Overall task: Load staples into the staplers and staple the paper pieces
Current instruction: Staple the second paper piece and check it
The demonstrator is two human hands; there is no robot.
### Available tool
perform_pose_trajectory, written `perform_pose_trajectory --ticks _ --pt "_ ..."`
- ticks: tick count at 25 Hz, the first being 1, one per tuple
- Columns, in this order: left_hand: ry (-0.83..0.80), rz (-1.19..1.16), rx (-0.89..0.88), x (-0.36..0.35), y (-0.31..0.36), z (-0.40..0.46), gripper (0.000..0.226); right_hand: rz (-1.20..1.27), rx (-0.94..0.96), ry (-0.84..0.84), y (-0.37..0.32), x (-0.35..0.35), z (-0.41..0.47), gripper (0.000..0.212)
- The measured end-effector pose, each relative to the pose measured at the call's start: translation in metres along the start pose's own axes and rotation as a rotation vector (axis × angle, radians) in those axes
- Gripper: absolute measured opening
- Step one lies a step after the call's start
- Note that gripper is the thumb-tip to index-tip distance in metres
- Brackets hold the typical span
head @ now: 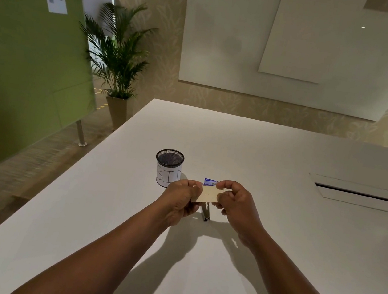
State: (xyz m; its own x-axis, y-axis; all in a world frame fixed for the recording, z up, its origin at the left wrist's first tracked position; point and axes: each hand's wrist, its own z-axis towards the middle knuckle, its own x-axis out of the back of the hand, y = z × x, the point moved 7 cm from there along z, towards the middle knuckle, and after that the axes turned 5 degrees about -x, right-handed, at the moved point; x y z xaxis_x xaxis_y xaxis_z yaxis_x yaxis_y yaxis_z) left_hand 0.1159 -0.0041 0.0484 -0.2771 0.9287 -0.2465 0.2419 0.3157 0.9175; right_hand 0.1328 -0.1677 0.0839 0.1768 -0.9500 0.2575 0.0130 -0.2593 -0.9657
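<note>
- In the centre of the frame I have both hands raised over the white table (275,231), holding one small pale paper piece (207,194) between them.
- My left hand (178,202) pinches the paper's left end with thumb and fingers closed on it; my right hand (237,205) grips the right end the same way, fingertips on the top corner.
- Faint short marks show across the paper's face (possibly staples already driven, though the view is too soft to be sure).
- Just below the paper, a slim dark stapler (205,213) stands on the table, mostly hidden behind my hands.
- A small blue-and-white staple box (210,181) lies just behind the paper, and left of it stands a black mesh cup (169,167) with a hand-lettered label.
- I judge this to be the checking step: the piece is lifted clear of the stapler for a look, not being fed into it.
- The next move calls for freeing one hand, probably the right, while the left keeps the paper, then either setting the piece aside or bringing it down to the stapler's mouth.
</note>
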Motion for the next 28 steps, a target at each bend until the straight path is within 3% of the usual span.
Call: perform_pose_trajectory --ticks 3,8,14,20,28 --pt "-0.009 -0.012 -0.054 0.011 0.0 0.007 0.025 -0.109 0.029 0.05 0.002 0.0 0.008 0.037" --pt "0.107 0.013 -0.152 0.042 -0.004 0.016 0.02 -0.28 0.126 0.156 -0.013 -0.004 0.029 0.012" --pt "0.138 0.423 -0.148 0.064 -0.018 0.033 0.005 -0.335 0.339 0.217 -0.062 -0.026 0.056 0.017" --pt "0.126 0.448 -0.078 0.063 -0.021 0.054 0.027 -0.573 0.543 0.134 -0.086 -0.076 0.093 0.027" --pt "0.084 0.504 -0.033 0.063 -0.022 0.067 0.031 -0.882 0.55 -0.095 -0.069 -0.125 0.126 0.019"
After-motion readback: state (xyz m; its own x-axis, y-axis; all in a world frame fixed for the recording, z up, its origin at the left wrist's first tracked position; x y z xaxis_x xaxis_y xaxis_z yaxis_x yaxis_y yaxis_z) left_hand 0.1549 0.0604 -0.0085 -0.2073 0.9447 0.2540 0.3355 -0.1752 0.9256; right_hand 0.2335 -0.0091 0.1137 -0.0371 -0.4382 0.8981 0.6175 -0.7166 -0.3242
